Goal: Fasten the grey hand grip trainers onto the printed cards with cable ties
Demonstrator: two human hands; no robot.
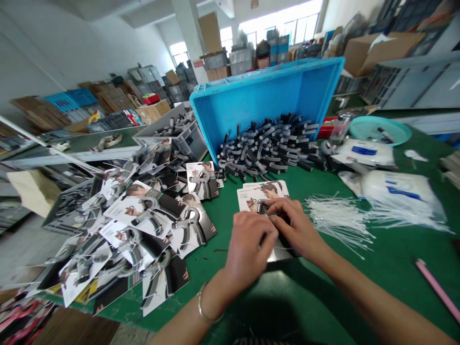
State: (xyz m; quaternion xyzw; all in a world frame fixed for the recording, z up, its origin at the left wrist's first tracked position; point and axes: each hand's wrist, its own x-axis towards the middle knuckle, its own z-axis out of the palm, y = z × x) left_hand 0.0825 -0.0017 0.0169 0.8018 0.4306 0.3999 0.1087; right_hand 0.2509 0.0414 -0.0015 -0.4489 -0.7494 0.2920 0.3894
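Note:
In front of me lies a printed card (247, 195) with a spring hand grip exerciser (259, 207) on it, mostly covered by my hands. My left hand (249, 242) is closed over the card's left side, its fingers curled and their tips hidden. A thin white strand, apparently a cable tie (285, 247), shows beside its thumb. Bent over the exerciser from the right, my right hand (289, 220) has its fingers and thumb drawn together on it. More cards lie under the upper edge of this one.
Carded hand grips (154, 215) are heaped at left. A tilted blue crate (251, 103) spills loose hand grips (269, 143) behind the card. White cable ties (336, 218), plastic bags (398, 187), a turquoise basin (381, 129) and a pink stick (438, 290) lie at right. Another person (263, 55) is beyond the crate.

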